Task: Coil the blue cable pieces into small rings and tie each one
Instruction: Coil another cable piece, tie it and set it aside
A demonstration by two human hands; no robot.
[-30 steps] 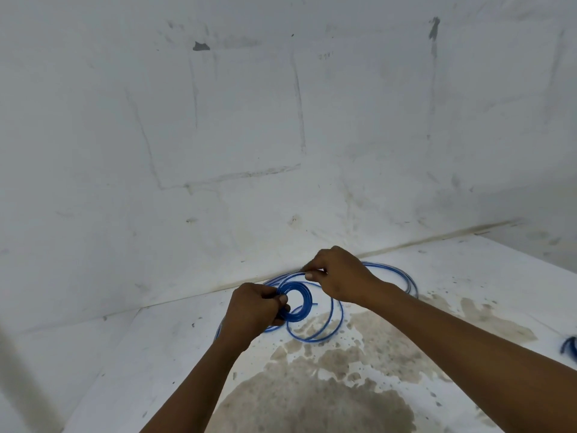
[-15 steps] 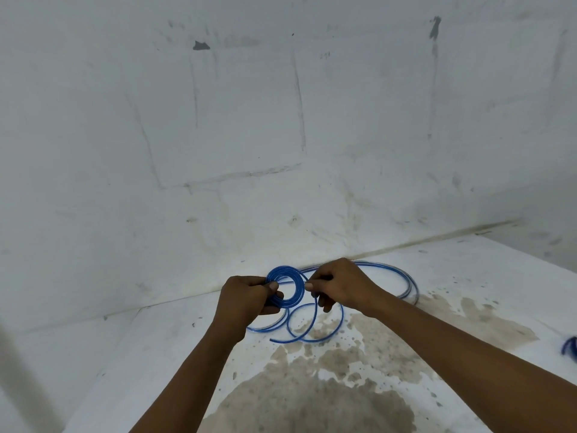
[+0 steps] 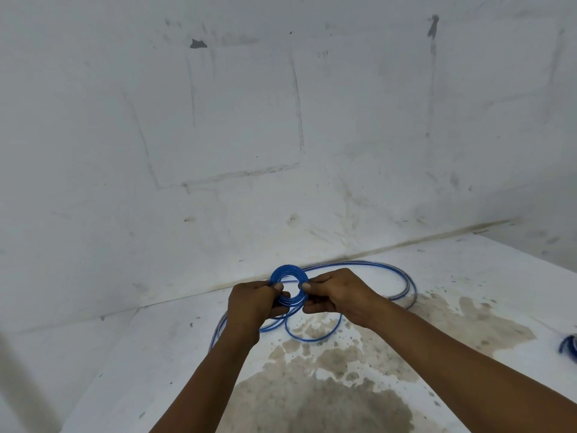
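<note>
Your left hand (image 3: 253, 303) and your right hand (image 3: 335, 295) were raised together above the floor (image 3: 162, 354), and both held the same small blue ring (image 3: 288, 287) of coiled cable. The left hand gripped the left side of the ring, with the thumb laid on the front of the coil and the other fingers curled behind it. The right hand pinched the right side of the ring between the thumb and the bent fingers. The ring stood almost upright between the two hands, facing you, and its open middle was visible.

From the bottom of the ring the loose cable (image 3: 387, 278) went down to the floor. There it lay in several wide loops: one loop just under your hands, and bigger loops behind and to the right of the right hand, near the line where the floor met the wall (image 3: 281, 120). I could not tell which strand left the ring, because your fingers covered that place.

The floor was white with a large brown stain (image 3: 327, 385) under your forearms. At the right edge, well apart from your hands, another blue coil (image 3: 569, 346) lay on the floor, only partly in view.
</note>
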